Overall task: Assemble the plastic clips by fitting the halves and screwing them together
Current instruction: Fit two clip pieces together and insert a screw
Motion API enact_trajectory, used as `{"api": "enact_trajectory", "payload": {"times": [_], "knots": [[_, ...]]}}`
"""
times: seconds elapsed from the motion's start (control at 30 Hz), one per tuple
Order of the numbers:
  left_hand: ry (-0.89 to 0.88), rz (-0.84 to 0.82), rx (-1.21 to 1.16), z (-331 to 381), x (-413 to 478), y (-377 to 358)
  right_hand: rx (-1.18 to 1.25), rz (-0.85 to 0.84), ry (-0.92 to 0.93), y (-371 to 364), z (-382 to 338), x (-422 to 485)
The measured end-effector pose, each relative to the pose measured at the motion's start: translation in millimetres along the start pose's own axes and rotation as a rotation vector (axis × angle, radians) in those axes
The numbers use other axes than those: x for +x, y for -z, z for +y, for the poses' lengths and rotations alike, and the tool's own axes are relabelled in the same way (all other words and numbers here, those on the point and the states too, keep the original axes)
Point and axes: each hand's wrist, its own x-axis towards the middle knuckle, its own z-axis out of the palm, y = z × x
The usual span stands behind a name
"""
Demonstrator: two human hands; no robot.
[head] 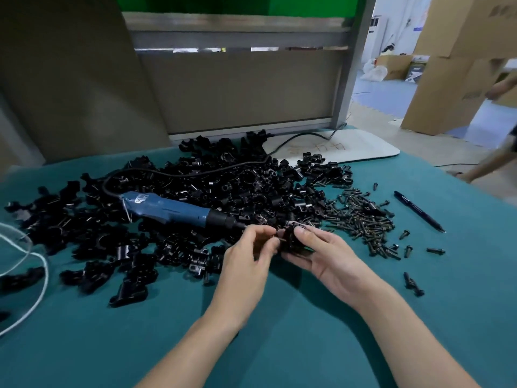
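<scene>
Two bare forearms reach in over a teal cloth-covered table (279, 340), and the hands meet just in front of the person. The right hand (324, 254) grasps a small black plastic clip (292, 240), fingers curled round its far side and thumb across the top, holding it just above the cloth. The left hand (247, 252) is curled too, its thumb and fingertips pinching at the clip's left edge; whether a screw sits between them is too small to tell. Directly beyond both hands spreads a heap of loose black plastic clip halves (223, 183), running well off to the left. On that heap, beyond the left hand, lies a blue electric screwdriver (167, 208), its black nose pointing at the left fingertips and nearly touching them, with a black cable (195, 168) looping away behind it. To the right of the right hand lies a scatter of small dark metal screws (363, 219), a few strays further out. Past the screws rests a black pen (418, 211). Far to the left of the left hand, a white cord (37, 266) curves across the cloth.
</scene>
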Motion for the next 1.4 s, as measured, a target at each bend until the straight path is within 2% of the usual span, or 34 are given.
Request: {"api": "enact_trajectory", "payload": {"times": [0.73, 0.87, 1.0, 1.1, 1.23, 1.4], "knots": [[0.007, -0.073, 0.067, -0.8, -1.2, -0.2, -0.023, -0.017, 0.012, -1.1, 3.3, -0.7], [-0.07, -0.111, 0.132, 0.0, -0.6, -0.7, -0.004, -0.014, 0.027, -0.2, 3.2, -0.3], [-0.019, -0.069, 0.105, 2.1, -1.5, -0.9, -0.008, -0.033, 0.045, -0.3, 2.5, -0.6], [-0.038, -0.123, 0.189, -1.3, -1.8, -0.4, -0.011, 0.003, 0.037, -0.1, 2.5, 0.0], [-0.092, -0.141, 0.124, -0.7, -1.4, -0.3, -0.026, -0.005, 0.033, -1.0, 2.2, -0.6], [-0.001, -0.088, 0.132, -1.8, -0.7, -1.9, -0.017, -0.009, 0.032, -1.9, 0.6, -1.7]]}}
